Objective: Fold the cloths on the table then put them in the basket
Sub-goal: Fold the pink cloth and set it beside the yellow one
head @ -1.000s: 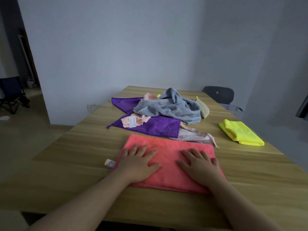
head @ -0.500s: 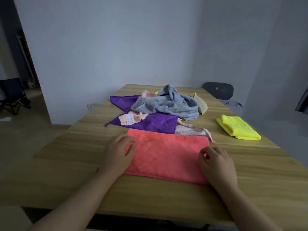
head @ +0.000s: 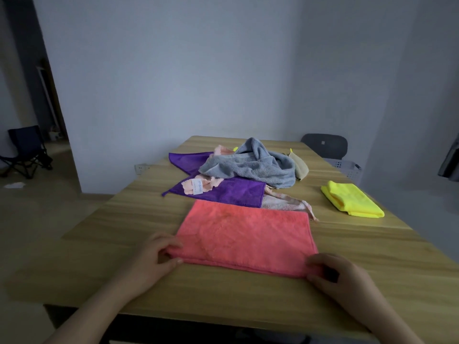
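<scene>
A coral-pink cloth [head: 246, 234] lies flat as a folded rectangle on the wooden table [head: 124, 234] in front of me. My left hand [head: 155, 256] pinches its near left corner. My right hand [head: 335, 271] pinches its near right corner. Behind it lies a heap of loose cloths: a purple cloth [head: 231, 192], a grey towel [head: 250, 165], a pale pink cloth [head: 285, 203] and a beige cloth [head: 299, 165]. A folded yellow cloth [head: 351, 201] sits apart at the right. A white perforated basket [head: 346, 167] shows past the table's far right edge.
A dark chair [head: 325, 145] stands behind the basket at the far right. A folding chair [head: 24, 151] stands in the room at the far left. Walls close off the back and right sides of the table.
Both hands slid from lying flat on the pink cloth outward and toward me, and now pinch its near corners. The view has tilted slightly.
</scene>
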### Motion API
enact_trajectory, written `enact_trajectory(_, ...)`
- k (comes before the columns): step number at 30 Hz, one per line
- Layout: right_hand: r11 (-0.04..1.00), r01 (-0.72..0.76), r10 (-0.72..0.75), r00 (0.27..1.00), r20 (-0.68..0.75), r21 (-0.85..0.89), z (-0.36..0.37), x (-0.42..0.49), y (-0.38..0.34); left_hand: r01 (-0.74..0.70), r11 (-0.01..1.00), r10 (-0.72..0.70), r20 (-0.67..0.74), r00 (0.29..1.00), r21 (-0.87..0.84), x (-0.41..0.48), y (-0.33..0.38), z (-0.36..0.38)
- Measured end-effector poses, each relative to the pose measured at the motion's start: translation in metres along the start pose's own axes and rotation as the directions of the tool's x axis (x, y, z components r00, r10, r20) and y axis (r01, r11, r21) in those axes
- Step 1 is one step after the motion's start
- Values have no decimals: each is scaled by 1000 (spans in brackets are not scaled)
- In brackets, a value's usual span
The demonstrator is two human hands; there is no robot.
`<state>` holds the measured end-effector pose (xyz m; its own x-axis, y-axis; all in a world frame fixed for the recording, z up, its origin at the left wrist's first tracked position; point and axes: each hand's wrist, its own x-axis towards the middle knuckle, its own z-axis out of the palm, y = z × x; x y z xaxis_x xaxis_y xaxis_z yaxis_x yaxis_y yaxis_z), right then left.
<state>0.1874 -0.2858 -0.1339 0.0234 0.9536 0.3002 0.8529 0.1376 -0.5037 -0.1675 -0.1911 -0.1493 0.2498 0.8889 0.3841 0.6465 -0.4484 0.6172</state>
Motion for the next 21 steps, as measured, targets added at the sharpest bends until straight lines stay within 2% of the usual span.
enact_trajectory(3, 1000, 18, -18, 999, -36, -16, 0, -1, -1, 12, 1000, -14, -70, 997, -27, -2, 1, -1)
enact_trajectory(7, 999, 17, -19, 999, -42, -51, -1, -2, -2, -2, 999, -2, -94, 996, -47, -3, 6, 1)
enact_trajectory(10, 998, -45, 43, 998, -52, -37, -1, -1, -1, -30, 992, 10, -157, 988, -125, -3, 11, -1)
enact_trajectory(13, 996, -88, 88, 995, -52, 3, -1, 0, 0, 6, 979, -24, -86, 996, -202, -3, 13, -3)
enact_trajectory(16, 994, -113, 113, 992, -60, 15, 0, -1, -1, 32, 991, -34, -15, 999, -130, -1, 12, 0)
enact_trajectory(21, 992, -125, 125, 988, -89, -2, 0, -1, -3, 35, 999, -35, -25, 999, -25, -2, 10, 0)
